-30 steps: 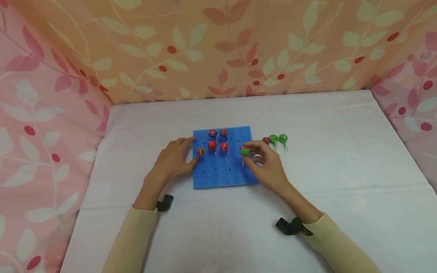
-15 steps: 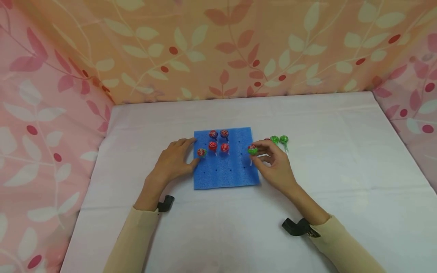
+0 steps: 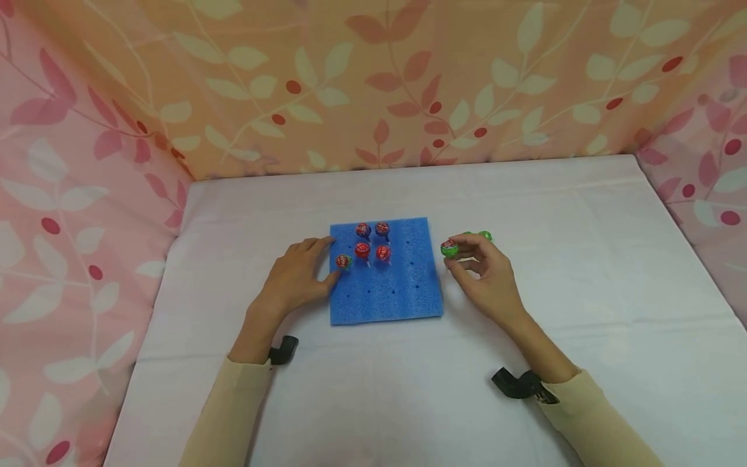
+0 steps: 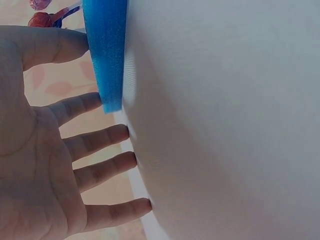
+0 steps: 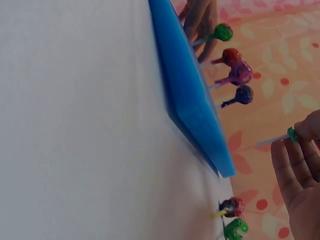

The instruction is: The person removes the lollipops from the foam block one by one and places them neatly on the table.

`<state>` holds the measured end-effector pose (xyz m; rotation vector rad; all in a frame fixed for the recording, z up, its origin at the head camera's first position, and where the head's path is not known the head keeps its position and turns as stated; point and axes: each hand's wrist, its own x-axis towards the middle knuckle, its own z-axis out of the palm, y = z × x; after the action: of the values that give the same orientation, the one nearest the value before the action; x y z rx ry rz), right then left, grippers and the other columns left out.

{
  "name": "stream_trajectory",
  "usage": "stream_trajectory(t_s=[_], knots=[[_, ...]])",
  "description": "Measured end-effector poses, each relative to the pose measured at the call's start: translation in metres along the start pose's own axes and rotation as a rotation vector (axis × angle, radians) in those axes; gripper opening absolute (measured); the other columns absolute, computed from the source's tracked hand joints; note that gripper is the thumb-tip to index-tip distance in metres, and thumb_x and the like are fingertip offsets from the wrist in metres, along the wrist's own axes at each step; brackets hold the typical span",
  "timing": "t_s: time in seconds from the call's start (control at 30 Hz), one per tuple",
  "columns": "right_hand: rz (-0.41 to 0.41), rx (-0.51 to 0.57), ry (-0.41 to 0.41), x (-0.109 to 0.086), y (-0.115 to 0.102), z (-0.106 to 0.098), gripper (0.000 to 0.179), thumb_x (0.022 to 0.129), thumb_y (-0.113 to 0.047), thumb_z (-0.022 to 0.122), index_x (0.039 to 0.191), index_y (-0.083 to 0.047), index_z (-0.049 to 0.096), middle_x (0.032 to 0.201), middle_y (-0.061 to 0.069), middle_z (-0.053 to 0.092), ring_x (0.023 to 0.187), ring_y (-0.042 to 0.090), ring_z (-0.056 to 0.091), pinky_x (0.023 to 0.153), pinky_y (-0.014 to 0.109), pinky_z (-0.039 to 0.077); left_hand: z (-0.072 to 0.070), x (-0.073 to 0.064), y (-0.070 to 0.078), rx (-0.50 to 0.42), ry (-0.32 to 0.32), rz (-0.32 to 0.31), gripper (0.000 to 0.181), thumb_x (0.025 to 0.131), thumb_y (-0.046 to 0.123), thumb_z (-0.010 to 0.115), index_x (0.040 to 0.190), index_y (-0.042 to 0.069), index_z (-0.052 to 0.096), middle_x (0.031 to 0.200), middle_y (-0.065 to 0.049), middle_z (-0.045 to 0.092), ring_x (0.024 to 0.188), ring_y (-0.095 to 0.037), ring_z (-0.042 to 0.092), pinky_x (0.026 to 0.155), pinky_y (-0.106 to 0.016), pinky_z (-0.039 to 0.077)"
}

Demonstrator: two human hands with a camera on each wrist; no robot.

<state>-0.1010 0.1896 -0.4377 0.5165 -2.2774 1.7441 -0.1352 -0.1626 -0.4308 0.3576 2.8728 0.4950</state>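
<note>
A blue foam board (image 3: 403, 301) with small holes lies on the white table. Several lollipops stand upright in its left and upper part: two dark-wrapped ones such as this lollipop (image 3: 382, 228), two red ones, and a red-and-green lollipop (image 3: 343, 261) near the left edge. My left hand (image 3: 297, 275) touches the board's left edge with thumb and fingertips, its fingers spread and fairly straight in the left wrist view. Off the board's right edge, my right hand (image 3: 487, 275) pinches a red-and-green lollipop (image 3: 449, 248); its white stick (image 5: 272, 140) points toward the board side in the right wrist view.
Behind my right hand lie loose lollipops, partly hidden: a green lollipop (image 3: 486, 235) in the head view, a green one (image 5: 236, 229) and a dark red one (image 5: 232, 207) in the right wrist view. Floral curtains (image 3: 385, 84) enclose the white-covered table (image 3: 373, 389).
My right hand has moved right with the red-and-green lollipop, from above the board to past its right edge. It now covers more of the loose lollipops. My left hand stays put.
</note>
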Motion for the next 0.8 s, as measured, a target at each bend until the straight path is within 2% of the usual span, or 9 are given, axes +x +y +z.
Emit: stream_trajectory(t_s=[0.17, 0.37, 0.63, 0.8], knots=[[-0.004, -0.038, 0.029, 0.002, 0.001, -0.011, 0.041, 0.091, 0.015, 0.069, 0.130, 0.005, 0.063, 0.117, -0.006, 0.070, 0.101, 0.000, 0.070, 0.080, 0.014, 0.060, 0.002, -0.002, 0.000, 0.004, 0.003, -0.008, 0.073, 0.098, 0.047, 0.062, 0.162, 0.018, 0.043, 0.164, -0.015, 0.047, 0.151, -0.043, 0.045, 0.117, -0.069, 0.043], [0.010, -0.088, 0.076, 0.006, 0.002, -0.027, 0.041, 0.090, 0.016, 0.069, 0.129, 0.007, 0.063, 0.115, -0.014, 0.068, 0.099, -0.002, 0.069, 0.079, 0.012, 0.059, 0.001, -0.003, 0.001, 0.002, 0.002, -0.007, 0.073, 0.098, 0.047, 0.062, 0.162, 0.017, 0.043, 0.164, -0.016, 0.048, 0.151, -0.043, 0.045, 0.117, -0.069, 0.042], [0.058, -0.184, 0.098, 0.006, 0.010, -0.046, 0.041, 0.091, 0.013, 0.071, 0.131, 0.004, 0.064, 0.118, -0.014, 0.067, 0.098, -0.004, 0.068, 0.079, 0.009, 0.058, 0.001, -0.001, 0.002, -0.003, -0.003, -0.004, 0.073, 0.098, 0.047, 0.062, 0.162, 0.018, 0.043, 0.164, -0.015, 0.047, 0.151, -0.043, 0.044, 0.117, -0.070, 0.042], [0.088, -0.225, 0.115, 0.005, 0.018, -0.055, 0.040, 0.091, 0.011, 0.072, 0.130, 0.004, 0.065, 0.114, -0.002, 0.069, 0.096, -0.006, 0.067, 0.076, 0.008, 0.057, -0.003, 0.000, 0.002, 0.004, -0.013, -0.002, 0.073, 0.098, 0.047, 0.063, 0.162, 0.018, 0.043, 0.164, -0.016, 0.047, 0.151, -0.044, 0.045, 0.116, -0.070, 0.043]])
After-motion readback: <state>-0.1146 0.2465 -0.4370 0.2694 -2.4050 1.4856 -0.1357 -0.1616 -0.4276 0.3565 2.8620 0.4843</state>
